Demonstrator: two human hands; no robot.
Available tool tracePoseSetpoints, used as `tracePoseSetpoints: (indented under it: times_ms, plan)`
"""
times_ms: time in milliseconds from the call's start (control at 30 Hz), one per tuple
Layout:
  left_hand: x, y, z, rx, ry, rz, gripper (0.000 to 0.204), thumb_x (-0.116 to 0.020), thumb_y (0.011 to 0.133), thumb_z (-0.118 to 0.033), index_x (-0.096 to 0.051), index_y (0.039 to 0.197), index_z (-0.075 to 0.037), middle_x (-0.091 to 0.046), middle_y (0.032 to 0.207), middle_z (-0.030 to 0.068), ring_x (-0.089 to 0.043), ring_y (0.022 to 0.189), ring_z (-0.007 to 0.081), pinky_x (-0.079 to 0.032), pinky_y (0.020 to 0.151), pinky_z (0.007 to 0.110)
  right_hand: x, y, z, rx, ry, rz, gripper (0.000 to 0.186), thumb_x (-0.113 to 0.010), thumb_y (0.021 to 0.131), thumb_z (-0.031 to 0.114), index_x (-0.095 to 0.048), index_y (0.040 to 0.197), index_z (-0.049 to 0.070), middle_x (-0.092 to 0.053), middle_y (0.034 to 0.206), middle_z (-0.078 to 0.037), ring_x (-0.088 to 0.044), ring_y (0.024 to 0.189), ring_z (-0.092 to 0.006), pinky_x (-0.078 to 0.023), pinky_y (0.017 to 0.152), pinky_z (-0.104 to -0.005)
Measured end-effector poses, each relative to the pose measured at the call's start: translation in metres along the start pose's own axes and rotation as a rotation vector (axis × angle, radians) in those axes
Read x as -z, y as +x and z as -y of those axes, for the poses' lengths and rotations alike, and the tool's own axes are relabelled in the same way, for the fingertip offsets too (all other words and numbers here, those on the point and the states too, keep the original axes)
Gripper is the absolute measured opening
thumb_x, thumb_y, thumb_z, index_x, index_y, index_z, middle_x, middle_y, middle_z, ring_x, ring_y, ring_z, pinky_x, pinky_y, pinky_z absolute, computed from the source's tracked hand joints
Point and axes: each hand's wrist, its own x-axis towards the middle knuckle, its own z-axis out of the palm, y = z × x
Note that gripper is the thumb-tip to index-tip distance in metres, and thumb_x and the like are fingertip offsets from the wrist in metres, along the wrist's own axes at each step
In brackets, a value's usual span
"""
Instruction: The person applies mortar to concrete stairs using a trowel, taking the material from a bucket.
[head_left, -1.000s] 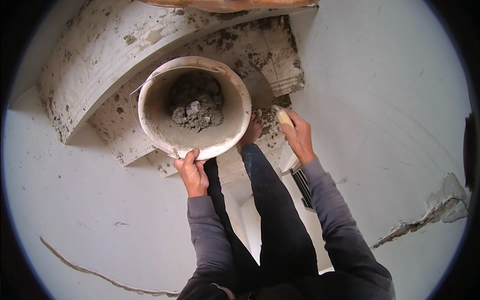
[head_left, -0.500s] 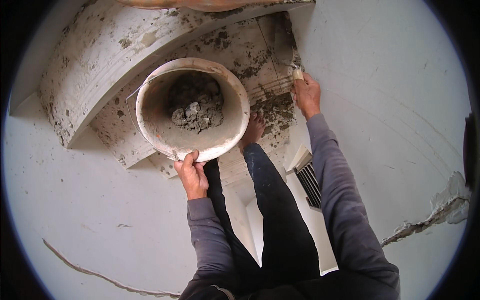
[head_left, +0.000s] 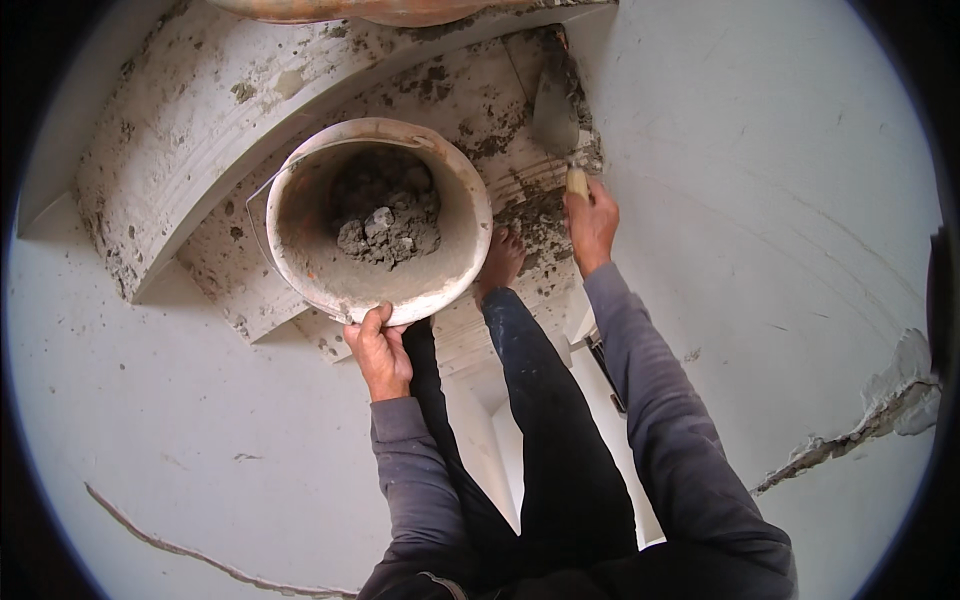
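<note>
My left hand (head_left: 381,356) grips the near rim of a whitish bucket (head_left: 462,255), thumb over the lip. Tilted toward me, the bucket shows a lump of grey mortar (head_left: 392,228) inside; its thin wire handle hangs along the left side. My right hand (head_left: 594,222) is closed around the wooden handle of a trowel (head_left: 556,118). The trowel's blade points away from me, over the mortar-spattered step at the right wall. Whether the blade touches the step, I cannot tell.
A curved, spattered step (head_left: 230,90) rises beyond the bucket, with a rounded orange-brown object (head_left: 400,10) at the top edge. My bare foot (head_left: 502,262) stands on the lower step. The right wall (head_left: 760,200) has a jagged crack (head_left: 850,445); another crack (head_left: 190,548) runs at lower left.
My right hand has moved slightly left and nearer, turning the trowel so that its blade now shows more broadly. The left hand still holds the bucket; the view has shifted a little.
</note>
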Motion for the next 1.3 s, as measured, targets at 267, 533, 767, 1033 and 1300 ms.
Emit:
tracePoseSetpoints:
  times_ms: [267,533,767,1033,1300]
  plan:
    - [-0.008,-0.002,0.002,-0.011,-0.006,-0.038,0.036,-0.051,0.079,0.007,-0.042,0.113,0.007,-0.053,0.098,0.0127,-0.061,0.085,0.0246,-0.057,0.078,0.049,0.065,-0.063,0.016,0.045,-0.005,0.063,0.045,-0.060,0.070,0.004,-0.062,0.115,0.000,-0.062,0.086,-0.004,-0.055,0.070,-0.0096,-0.047,0.060,-0.0272]
    - [-0.006,0.000,0.000,-0.010,0.034,-0.010,0.028,-0.051,0.080,0.007,-0.044,0.107,0.006,-0.054,0.094,0.0121,-0.061,0.083,0.0239,-0.057,0.078,0.047,0.083,-0.108,0.077,0.842,-0.633,0.112,0.050,-0.063,0.062,0.003,-0.066,0.111,0.012,-0.053,0.074,-0.008,-0.055,0.069,-0.0271,-0.047,0.063,-0.0370]
    - [-0.003,0.002,0.000,-0.024,0.026,0.013,0.029,-0.054,0.081,0.005,-0.043,0.107,0.003,-0.052,0.102,0.0142,-0.061,0.091,0.0275,-0.056,0.079,0.053,0.098,-0.119,0.043,0.181,-0.185,0.109,0.039,-0.060,0.069,0.004,-0.062,0.108,0.000,-0.057,0.070,-0.004,-0.052,0.061,-0.0108,-0.046,0.059,-0.0274]
    - [-0.001,0.008,0.002,0.009,0.012,0.009,0.037,-0.054,0.078,0.008,-0.038,0.112,0.006,-0.051,0.097,0.0138,-0.060,0.086,0.0248,-0.058,0.075,0.049,0.145,-0.195,-0.035,-0.317,-0.216,0.210,0.022,-0.056,0.076,0.006,-0.061,0.096,-0.001,-0.051,0.063,-0.002,-0.047,0.048,-0.0079,-0.038,0.044,-0.0243]
    - [0.001,0.013,-0.002,0.031,0.038,0.004,0.030,-0.055,0.078,0.007,-0.042,0.105,0.004,-0.052,0.095,0.0131,-0.060,0.084,0.0250,-0.058,0.075,0.049,0.188,-0.328,-0.094,-0.446,-0.115,0.111,0.005,-0.047,0.081,0.006,-0.052,0.082,0.005,-0.048,0.063,0.001,-0.044,0.049,-0.0076,-0.038,0.045,-0.0233]
